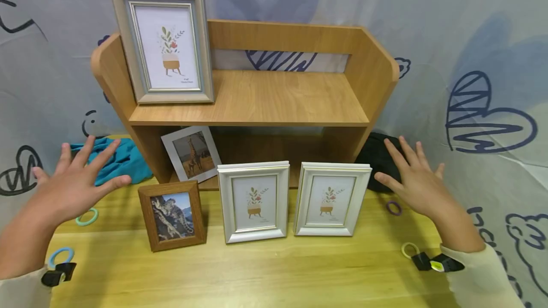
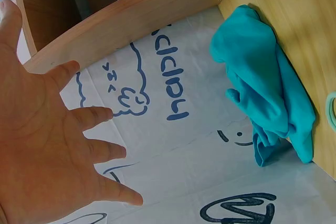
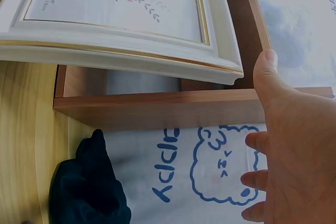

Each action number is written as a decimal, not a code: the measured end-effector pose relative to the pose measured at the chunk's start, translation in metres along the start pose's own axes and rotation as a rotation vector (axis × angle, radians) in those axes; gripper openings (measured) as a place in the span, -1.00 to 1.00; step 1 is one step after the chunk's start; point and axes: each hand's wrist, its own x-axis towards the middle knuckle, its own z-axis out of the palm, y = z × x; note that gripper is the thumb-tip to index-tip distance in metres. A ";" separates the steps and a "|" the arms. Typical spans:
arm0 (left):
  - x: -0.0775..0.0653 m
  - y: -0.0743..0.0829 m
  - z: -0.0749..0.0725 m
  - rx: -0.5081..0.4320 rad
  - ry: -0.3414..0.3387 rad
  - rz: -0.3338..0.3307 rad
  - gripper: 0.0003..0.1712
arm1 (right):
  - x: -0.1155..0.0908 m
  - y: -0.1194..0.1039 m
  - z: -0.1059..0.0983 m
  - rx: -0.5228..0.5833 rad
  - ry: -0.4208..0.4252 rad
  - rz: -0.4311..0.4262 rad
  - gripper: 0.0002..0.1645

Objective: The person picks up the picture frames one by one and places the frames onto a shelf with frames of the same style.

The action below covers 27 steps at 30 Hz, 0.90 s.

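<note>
My left hand (image 1: 73,187) is raised with its fingers spread, holding nothing, near a crumpled teal cloth (image 1: 122,158). On the other side my right hand (image 1: 421,182) is spread too and holds nothing, close to a black cloth (image 1: 372,158). Between them stand a brown wooden frame with a leopard picture (image 1: 172,215) and two white frames, one in the middle (image 1: 257,203) and one to the right (image 1: 331,201). A white frame with a giraffe picture (image 1: 192,153) leans tilted in the lower shelf. A larger silver-beige frame (image 1: 168,49) stands on the upper shelf's left end.
The wooden two-tier shelf (image 1: 291,99) stands against a patterned grey curtain (image 1: 428,4). Colored rings lie on the yellow wood-grain table (image 1: 257,274): green (image 1: 87,223) and blue (image 1: 51,258) at left, purple (image 1: 394,214) and yellow (image 1: 404,252) at right.
</note>
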 end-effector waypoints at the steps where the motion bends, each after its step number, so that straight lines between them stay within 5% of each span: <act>1: 0.000 0.000 0.000 -0.001 0.002 0.000 0.11 | 0.000 0.000 0.000 0.002 0.001 -0.001 0.09; 9: -0.002 -0.003 -0.004 0.004 0.018 -0.003 0.09 | 0.002 -0.003 0.000 0.008 0.014 -0.019 0.08; 16: 0.002 0.000 -0.023 0.018 0.075 -0.023 0.06 | 0.001 -0.006 0.003 0.050 0.007 -0.056 0.07; 27: 0.019 0.018 -0.058 -0.135 0.262 0.058 -0.02 | 0.000 -0.007 0.013 0.198 0.019 -0.157 0.04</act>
